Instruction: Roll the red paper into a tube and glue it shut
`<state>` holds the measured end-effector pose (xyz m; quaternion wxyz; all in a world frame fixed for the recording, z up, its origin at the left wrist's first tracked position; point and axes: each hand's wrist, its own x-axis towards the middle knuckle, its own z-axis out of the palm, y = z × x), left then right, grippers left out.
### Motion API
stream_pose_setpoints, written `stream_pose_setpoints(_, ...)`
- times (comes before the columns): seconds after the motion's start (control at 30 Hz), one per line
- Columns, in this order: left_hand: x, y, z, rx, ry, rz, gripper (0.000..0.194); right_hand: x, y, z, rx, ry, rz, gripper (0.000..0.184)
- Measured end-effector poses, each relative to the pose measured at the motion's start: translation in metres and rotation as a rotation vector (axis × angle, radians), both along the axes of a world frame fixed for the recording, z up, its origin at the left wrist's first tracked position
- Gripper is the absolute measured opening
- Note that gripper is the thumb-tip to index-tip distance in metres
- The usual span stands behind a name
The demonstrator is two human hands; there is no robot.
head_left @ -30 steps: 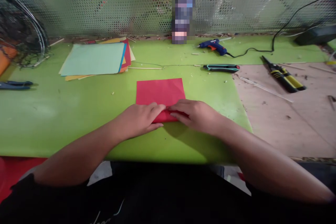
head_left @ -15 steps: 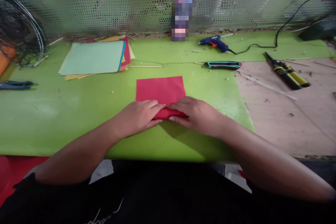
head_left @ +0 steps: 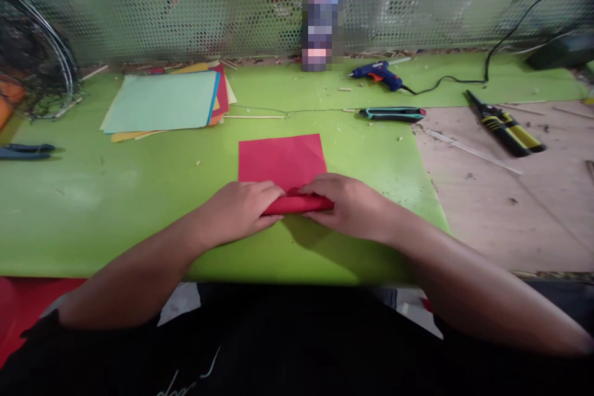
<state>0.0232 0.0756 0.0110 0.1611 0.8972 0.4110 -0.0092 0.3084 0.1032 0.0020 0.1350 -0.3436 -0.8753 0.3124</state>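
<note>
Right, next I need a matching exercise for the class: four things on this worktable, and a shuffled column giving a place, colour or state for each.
1. red paper
2. glue gun
3. utility knife
4. paper stack

A. dark blue and orange
B. pale green on top
C. rolled along its near edge, between left hand and right hand
D. teal and black

Pairs: 1-C; 2-A; 3-D; 4-B
</note>
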Motion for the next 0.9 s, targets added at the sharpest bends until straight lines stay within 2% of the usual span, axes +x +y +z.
stream_pose_setpoints(0.13, -0.007, 0.002, 0.002, 0.114, 0.063, 0.051, 0.022, 0.004, -0.001, -0.003, 0.079, 0.0, -0.095, 0.03)
stream_pose_setpoints(0.27, -0.012, 0.004, 0.003, 0.333, -0.005, 0.069, 0.044, 0.006, 0.0, 0.0, 0.133, 0.072, -0.158, 0.045)
stream_pose_setpoints(0.37, -0.014, 0.004, 0.002, 0.433, -0.01, 0.076, 0.052, 0.005, 0.0, 0.005, 0.147, 0.152, -0.148, 0.039)
stream_pose_setpoints(0.53, -0.011, 0.004, -0.003, 0.367, -0.04, 0.077, 0.037, 0.006, -0.002, 0.004, 0.184, 0.118, -0.141, 0.033)
stream_pose_setpoints(0.67, -0.009, 0.005, -0.006, 0.26, -0.051, 0.062, 0.058, 0.009, -0.004, 0.005, 0.197, -0.038, -0.094, 0.027)
stream_pose_setpoints(0.73, -0.009, 0.005, -0.003, 0.238, -0.027, 0.027, 0.05, 0.01, -0.004, 0.008, 0.16, -0.074, -0.059, 0.022)
stream_pose_setpoints(0.8, -0.007, 0.003, 0.0, 0.242, 0.012, -0.006, 0.034, 0.01, -0.003, 0.01, 0.109, -0.069, -0.048, 0.015)
stream_pose_setpoints(0.9, -0.003, -0.001, 0.006, 0.3, 0.107, 0.01, 0.014, 0.008, -0.003, 0.013, 0.05, -0.027, -0.083, 0.008)
